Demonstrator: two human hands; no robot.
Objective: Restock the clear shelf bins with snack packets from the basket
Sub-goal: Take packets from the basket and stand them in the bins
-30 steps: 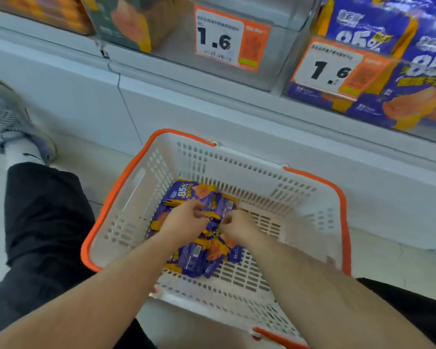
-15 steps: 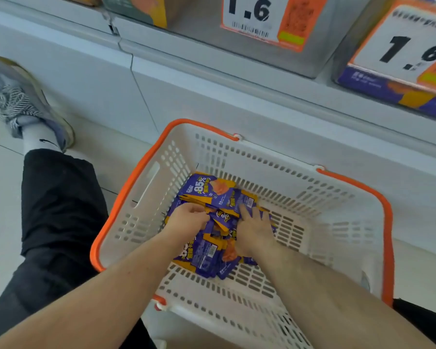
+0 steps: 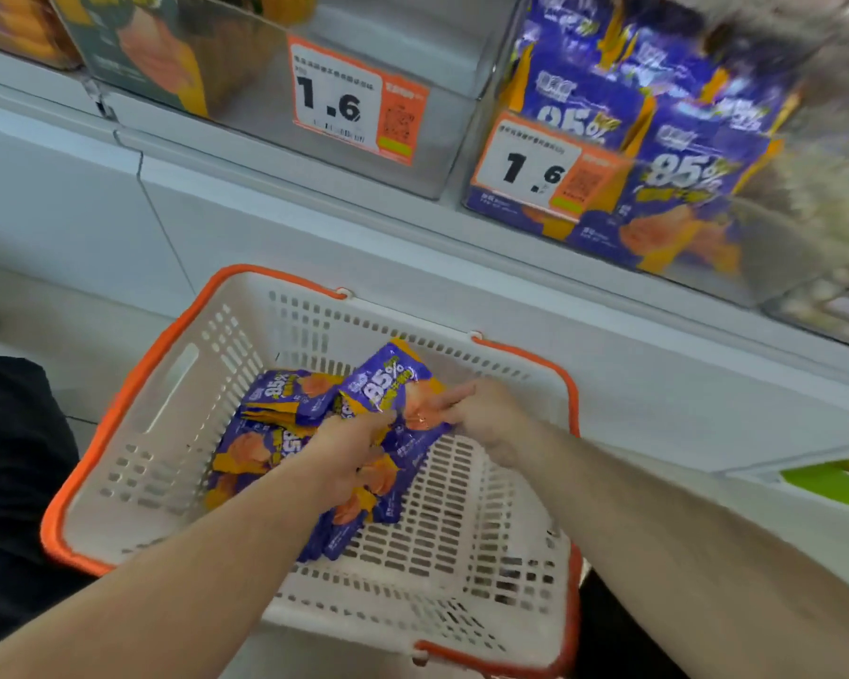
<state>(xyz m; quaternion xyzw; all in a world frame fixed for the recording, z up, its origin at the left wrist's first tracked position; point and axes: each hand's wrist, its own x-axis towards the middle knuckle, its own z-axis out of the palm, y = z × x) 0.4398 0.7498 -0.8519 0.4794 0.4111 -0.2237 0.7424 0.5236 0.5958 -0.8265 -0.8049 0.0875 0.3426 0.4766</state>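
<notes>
Step in hand: gathering stock, both hands down in the white basket w/ orange rim (image 3: 118, 409) on the floor below the shelf. Left hand (image 3: 349, 448) is curled around a bunch of purple snack packets (image 3: 388, 384), top one tilted up w/ "85%" showing; more purple packets (image 3: 265, 433) lie loose on the basket floor just beside. Right hand (image 3: 481, 414) has fingers extended, touching the right side of the same bunch, appears to steady it rather than grip; can't see its thumb. Bunch is just clear of the pile, not yet above the rim. Judgement: approx mid-task, plenty left in basket. Next move calls for squaring the bunch and lifting it up-right to the clear bin w/ matching purple packets (image 3: 682, 154), which is already fairly full, so entry from the top. In the way: basket's far wall and the shelf lip. Price tag "1.6" (image 3: 530, 169) is on that bin's front; the middle bin (image 3: 412, 51) w/ another tag (image 3: 359, 100) looks near empty. Dark green packs (image 3: 148, 56) in the bin at left. Right edge of view blurred.
</notes>
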